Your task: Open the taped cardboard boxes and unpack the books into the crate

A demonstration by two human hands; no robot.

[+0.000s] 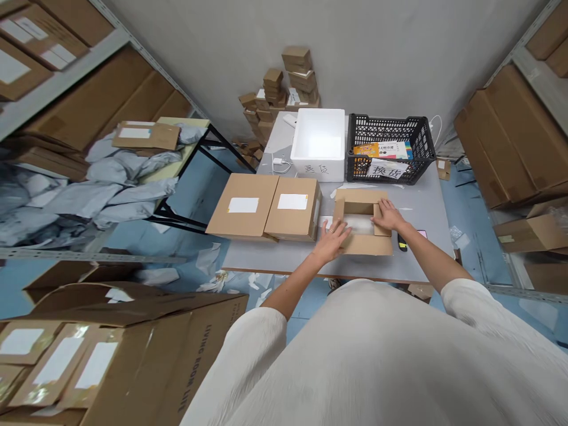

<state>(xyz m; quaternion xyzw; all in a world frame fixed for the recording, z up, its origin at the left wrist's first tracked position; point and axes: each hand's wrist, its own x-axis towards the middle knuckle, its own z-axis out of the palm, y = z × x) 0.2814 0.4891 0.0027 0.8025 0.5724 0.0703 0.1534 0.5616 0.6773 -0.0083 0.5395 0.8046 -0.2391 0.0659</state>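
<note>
A small cardboard box (366,244) lies on the grey table in front of me with its flaps folded outward. Inside it something whitish (358,223) shows, too unclear to name. My left hand (331,241) rests at the box's left side, fingers spread over the left flap and near corner. Over the right flap lies my right hand (388,216), its fingers stretched out and apart. Right of the box are a yellow-and-black box cutter (402,242) and a phone (422,234), partly covered by my right forearm.
Two closed cartons (243,222) (290,222) with white labels stand left on the table (270,260). Behind are a white foam box (318,168) and a black crate (390,177) holding books. Grey parcels (119,171) and a large carton (186,355) are at left; shelves flank both sides.
</note>
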